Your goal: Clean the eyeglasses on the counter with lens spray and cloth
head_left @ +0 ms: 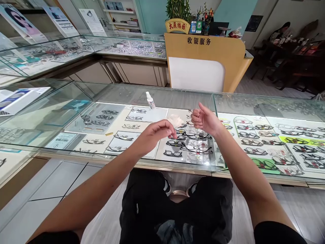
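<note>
A long glass display counter (157, 96) is stretching across in front of the seated person, its shelf lined with rows of eyeglasses. A small white spray bottle (150, 100) is standing upright on the glass top, and a pale cloth (175, 120) is lying just beside the hands.

The left hand (158, 132) is hovering low over the glass with its fingers curled downward and the tips pinched near a dark pair of glasses (196, 136); whether it is actually gripping the frame or only touching it I cannot tell. The right hand (204, 119) is raised a little above, clenched into a loose fist with the thumb sticking up, and nothing clearly shows inside it.

The glasses are lying on the counter between and below the two hands. They are likely feeling light, thin and easily bent, with lenses that smudge and scratch, so taking hold at the bridge or the temple arms seems safest.
</note>
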Demonstrator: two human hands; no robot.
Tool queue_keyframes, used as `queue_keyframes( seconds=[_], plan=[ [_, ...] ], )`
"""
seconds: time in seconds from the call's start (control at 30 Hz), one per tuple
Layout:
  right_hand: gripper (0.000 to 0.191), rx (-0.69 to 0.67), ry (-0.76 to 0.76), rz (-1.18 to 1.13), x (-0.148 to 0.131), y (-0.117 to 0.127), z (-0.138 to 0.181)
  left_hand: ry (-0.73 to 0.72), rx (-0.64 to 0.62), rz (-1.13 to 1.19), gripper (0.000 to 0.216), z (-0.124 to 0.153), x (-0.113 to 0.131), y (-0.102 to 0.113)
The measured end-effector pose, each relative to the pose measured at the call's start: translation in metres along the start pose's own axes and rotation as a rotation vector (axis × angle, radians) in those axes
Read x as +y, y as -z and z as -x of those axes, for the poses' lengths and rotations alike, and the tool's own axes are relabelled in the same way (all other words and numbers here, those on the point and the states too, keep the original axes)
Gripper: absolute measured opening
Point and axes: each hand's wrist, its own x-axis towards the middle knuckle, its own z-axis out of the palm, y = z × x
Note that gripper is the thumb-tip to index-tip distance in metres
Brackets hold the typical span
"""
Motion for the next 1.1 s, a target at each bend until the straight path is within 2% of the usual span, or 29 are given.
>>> queue_keyframes(
  seconds=[0.1,0.17,0.37,0.47,0.6,0.67,0.73,0.87,0.97,1.1],
  plan=[
    [0.057,-0.025,0.013,0.033,0.002,-0.004,0.001,0.137,-0.081,0.343,0.013,-0.014,-0.003,-0.003],
    [0.057,-0.045,0.013,0.063,0.002,-0.008,0.002,0.22,-0.135,0.492,0.014,-0.02,-0.005,-0.005],
    [0.053,-0.079,0.031,0.217,0.005,-0.02,0.006,0.316,-0.222,0.626,0.016,-0.034,-0.01,-0.007],
    [0.038,0.032,0.266,0.545,0.01,-0.023,0.009,0.363,-0.255,0.517,0.025,-0.049,-0.012,0.001],
    [0.008,0.148,0.714,1.345,0.019,-0.028,0.013,0.494,-0.369,0.288,0.028,-0.077,-0.015,0.02],
    [0.012,0.149,0.83,1.682,0.023,-0.03,0.015,0.533,-0.477,0.251,0.03,-0.089,-0.02,0.031],
    [0.016,0.154,0.9,1.887,0.027,-0.031,0.015,0.534,-0.578,0.26,0.034,-0.096,-0.026,0.039],
    [0.017,0.112,1.001,2.051,0.033,-0.033,0.013,0.537,-0.682,0.342,0.04,-0.097,-0.044,0.049],
    [0.014,0.058,1.047,2.076,0.036,-0.037,0.013,0.593,-0.721,0.401,0.041,-0.094,-0.056,0.05],
    [0.015,0.075,1.097,2.093,0.035,-0.045,0.016,0.66,-0.753,0.451,0.043,-0.091,-0.063,0.051]
  ],
)
